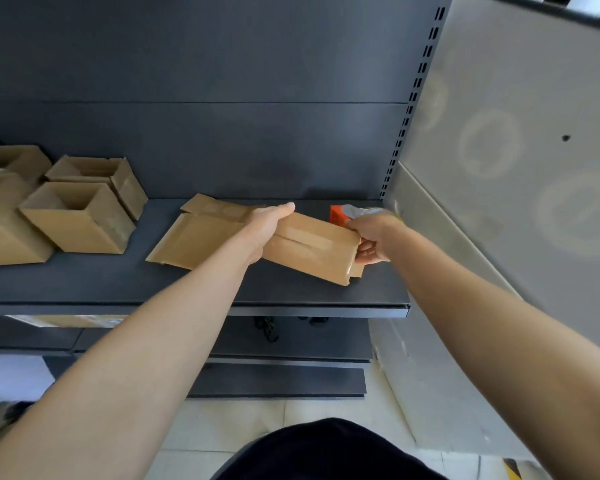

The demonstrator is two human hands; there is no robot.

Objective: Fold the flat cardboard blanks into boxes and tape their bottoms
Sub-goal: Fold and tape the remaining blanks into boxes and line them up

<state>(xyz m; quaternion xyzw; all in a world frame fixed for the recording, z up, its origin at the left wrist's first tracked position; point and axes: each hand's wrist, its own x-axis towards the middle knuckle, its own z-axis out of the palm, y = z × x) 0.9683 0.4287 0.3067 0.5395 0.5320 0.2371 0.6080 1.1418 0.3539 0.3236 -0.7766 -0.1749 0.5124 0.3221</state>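
Over a dark shelf [94,282], a person's left hand [269,225] presses flat-fingered against a taped box [312,247] while the right hand [371,237] pinches its end.

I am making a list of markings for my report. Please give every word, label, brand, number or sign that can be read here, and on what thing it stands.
No text can be read in this view.
The taped box, the flat blanks and the folded boxes on the shelf show only plain brown cardboard.
The orange tape dispenser is partly hidden and blurred, and no mark on it is legible.
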